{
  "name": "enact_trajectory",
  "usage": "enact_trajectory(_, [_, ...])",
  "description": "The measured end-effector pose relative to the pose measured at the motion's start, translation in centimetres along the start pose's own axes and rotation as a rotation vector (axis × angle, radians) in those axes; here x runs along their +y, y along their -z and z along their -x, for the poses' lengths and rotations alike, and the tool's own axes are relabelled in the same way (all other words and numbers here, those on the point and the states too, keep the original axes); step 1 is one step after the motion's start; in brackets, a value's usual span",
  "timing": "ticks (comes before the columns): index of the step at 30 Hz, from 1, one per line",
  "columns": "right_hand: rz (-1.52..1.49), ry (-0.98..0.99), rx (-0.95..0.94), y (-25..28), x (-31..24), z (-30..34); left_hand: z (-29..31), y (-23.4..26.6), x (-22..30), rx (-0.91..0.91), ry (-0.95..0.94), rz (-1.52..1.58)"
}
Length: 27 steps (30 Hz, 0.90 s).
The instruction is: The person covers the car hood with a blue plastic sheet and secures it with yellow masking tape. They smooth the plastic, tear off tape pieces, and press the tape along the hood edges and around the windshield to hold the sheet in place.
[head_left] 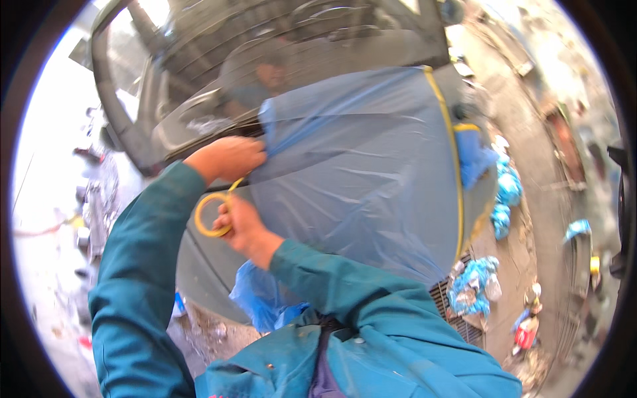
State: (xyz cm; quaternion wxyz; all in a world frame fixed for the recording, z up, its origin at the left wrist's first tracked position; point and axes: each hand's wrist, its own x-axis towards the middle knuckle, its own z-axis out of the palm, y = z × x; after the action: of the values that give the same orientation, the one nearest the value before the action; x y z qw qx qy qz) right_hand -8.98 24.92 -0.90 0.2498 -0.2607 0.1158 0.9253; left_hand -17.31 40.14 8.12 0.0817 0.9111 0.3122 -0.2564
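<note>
A translucent blue plastic sheet (358, 166) covers much of a grey vehicle panel (206, 265) in front of me, with yellow tape (446, 132) running down its right edge. My left hand (232, 159) is at the sheet's upper left edge, below the window glass, its fingers closed on the film; the fingertips are partly hidden. Just below it, my right hand (244, 224) grips a roll of yellow masking tape (201, 215). A short strip of tape stretches up from the roll toward my left hand. Loose blue film (262, 298) hangs at the sheet's lower left.
Dark-framed vehicle glass (318, 46) with reflections rises beyond the sheet. A smaller blue film piece (472, 156) hangs at the panel's right side. On the floor to the right lie crumpled blue plastic (474, 288), a floor grate (464, 325) and scattered litter (526, 331).
</note>
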Motion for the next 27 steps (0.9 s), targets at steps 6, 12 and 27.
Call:
enact_trajectory(6, [0.03,0.026,0.084,-1.5,1.0,0.3,0.3,1.1,0.0,-0.095,-0.003,-0.011])
enact_trajectory(12, [-0.093,-0.056,-0.055,-1.2,2.0,-3.1,0.6,1.5,0.9,-0.055,0.02,-0.002])
enact_trajectory(27, [1.09,-0.104,-0.406,-1.3,4.5,8.6,3.7,-2.5,3.0,0.249,0.327,0.007])
